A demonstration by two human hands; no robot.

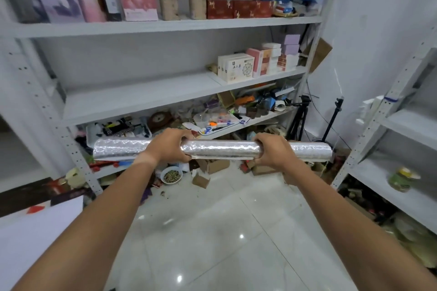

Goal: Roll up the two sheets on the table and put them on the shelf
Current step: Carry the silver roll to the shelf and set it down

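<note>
A shiny silver sheet rolled into a long tube [222, 149] hangs level in front of me, at about the height of the lower cluttered shelf. My left hand [171, 146] grips it left of the middle, fingers curled over the top. My right hand [272, 150] grips it right of the middle in the same way. The white metal shelf unit [142, 95] stands straight ahead; its middle board is bare on the left. A white table corner [47, 227] shows at the lower left; no second sheet is visible on it.
Boxes [238, 66] fill the right of the middle board, books and boxes the top board. The lower board and floor below hold clutter, cardboard boxes and a bowl [171, 174]. Tripods [300, 118] stand in the corner. A second shelf unit [402, 125] is at the right. Glossy floor tiles lie between.
</note>
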